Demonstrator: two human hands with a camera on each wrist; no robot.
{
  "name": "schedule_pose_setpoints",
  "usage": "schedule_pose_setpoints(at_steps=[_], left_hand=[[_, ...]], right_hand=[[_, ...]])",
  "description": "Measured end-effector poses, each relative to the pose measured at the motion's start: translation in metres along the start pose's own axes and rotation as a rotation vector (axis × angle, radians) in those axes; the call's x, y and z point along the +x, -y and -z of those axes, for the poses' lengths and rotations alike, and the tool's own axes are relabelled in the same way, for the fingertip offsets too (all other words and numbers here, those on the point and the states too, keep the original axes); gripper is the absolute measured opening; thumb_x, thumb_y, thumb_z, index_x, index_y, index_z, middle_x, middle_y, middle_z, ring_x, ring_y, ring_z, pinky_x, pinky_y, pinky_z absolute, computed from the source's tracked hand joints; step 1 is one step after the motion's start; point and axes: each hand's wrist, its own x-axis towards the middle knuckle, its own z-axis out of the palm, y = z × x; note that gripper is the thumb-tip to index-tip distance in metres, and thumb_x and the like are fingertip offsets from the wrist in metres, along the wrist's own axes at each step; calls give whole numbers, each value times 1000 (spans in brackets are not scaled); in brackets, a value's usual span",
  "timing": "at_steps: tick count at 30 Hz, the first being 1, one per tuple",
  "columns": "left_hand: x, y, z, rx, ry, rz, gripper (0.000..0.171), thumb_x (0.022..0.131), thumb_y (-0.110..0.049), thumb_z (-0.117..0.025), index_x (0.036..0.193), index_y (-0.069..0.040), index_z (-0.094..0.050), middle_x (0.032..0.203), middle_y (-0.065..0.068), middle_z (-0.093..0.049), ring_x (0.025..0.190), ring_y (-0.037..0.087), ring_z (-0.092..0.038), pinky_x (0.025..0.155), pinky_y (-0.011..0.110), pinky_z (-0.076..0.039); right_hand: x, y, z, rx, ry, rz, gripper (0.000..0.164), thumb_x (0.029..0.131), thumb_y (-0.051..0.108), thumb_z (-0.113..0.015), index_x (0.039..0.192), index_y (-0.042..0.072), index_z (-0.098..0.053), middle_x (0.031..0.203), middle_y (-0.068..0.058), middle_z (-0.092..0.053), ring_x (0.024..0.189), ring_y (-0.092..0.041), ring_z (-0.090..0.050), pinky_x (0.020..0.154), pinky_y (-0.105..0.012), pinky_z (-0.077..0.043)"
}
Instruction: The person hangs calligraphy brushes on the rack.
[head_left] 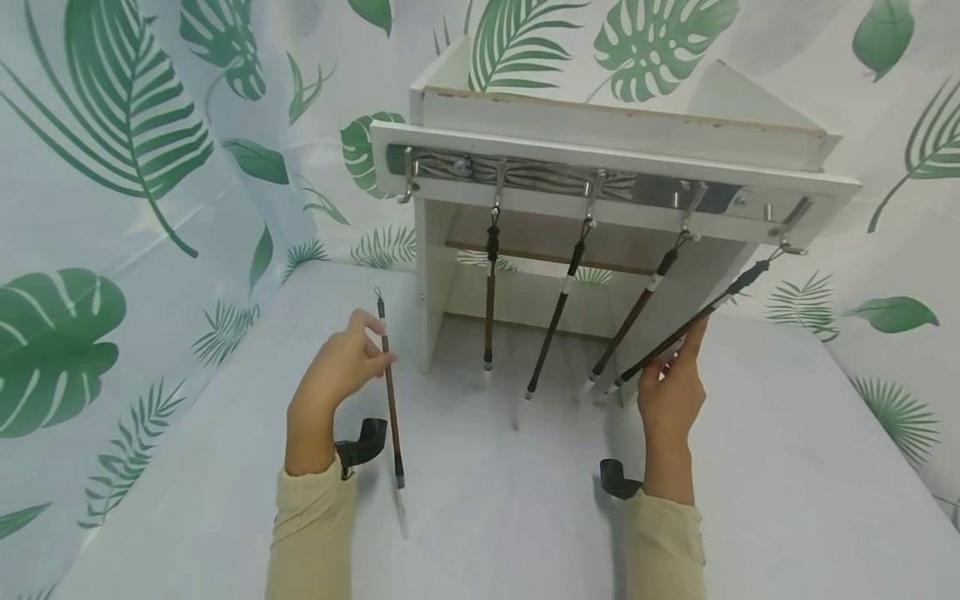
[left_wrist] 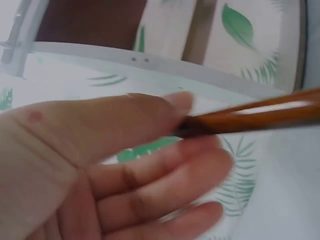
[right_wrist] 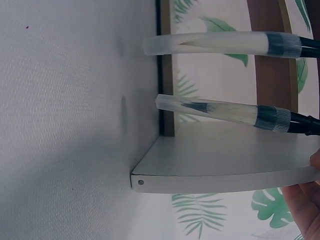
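Note:
My left hand point(head_left: 337, 358) pinches a calligraphy brush point(head_left: 391, 392) between thumb and fingers. Its brown handle hangs nearly upright, cord loop at the top and clear-capped bristles below. In the left wrist view the glossy handle point(left_wrist: 265, 112) runs off to the right from the fingertips. My right hand point(head_left: 671, 396) grips the front edge of the white shelf's right side panel point(right_wrist: 225, 182); its fingers point(right_wrist: 302, 205) show at the panel's edge. Close by, the rightmost hanging brush point(head_left: 693, 325) slants past that hand. Several similar brushes hang from metal hooks, among them a dark one point(head_left: 555, 325).
A hook rail point(head_left: 525, 177) runs across the front of the white shelf unit point(head_left: 438, 283). Its leftmost hook point(head_left: 408, 175) sits above the brush in my left hand. A pale cloth point(head_left: 480, 517) covers the table, and leaf-print sheeting point(head_left: 172, 167) hangs around it.

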Motion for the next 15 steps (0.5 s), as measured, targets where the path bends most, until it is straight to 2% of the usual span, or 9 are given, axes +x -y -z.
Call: schedule_pose_setpoints(at_steps=[6, 15], left_hand=[[-6, -9, 3, -51, -174, -114, 38, 89, -20, -59, 117, -8, -37, 93, 14, -67, 82, 26, -64, 71, 40, -48], [-10, -16, 4, -102, -327, -230, 40, 90, -16, -57, 120, -8, -34, 90, 13, -65, 76, 26, -68, 64, 37, -46]], right_hand=[[-1, -1, -1, -3, -14, 13, 74, 88, 1, -45, 147, 23, -7, 126, -23, -52, 94, -46, -59, 74, -52, -49], [-1, 0, -1, -6, -16, 22, 74, 88, 2, -45, 147, 25, -6, 123, -24, -54, 94, -46, -59, 75, -52, -49]])
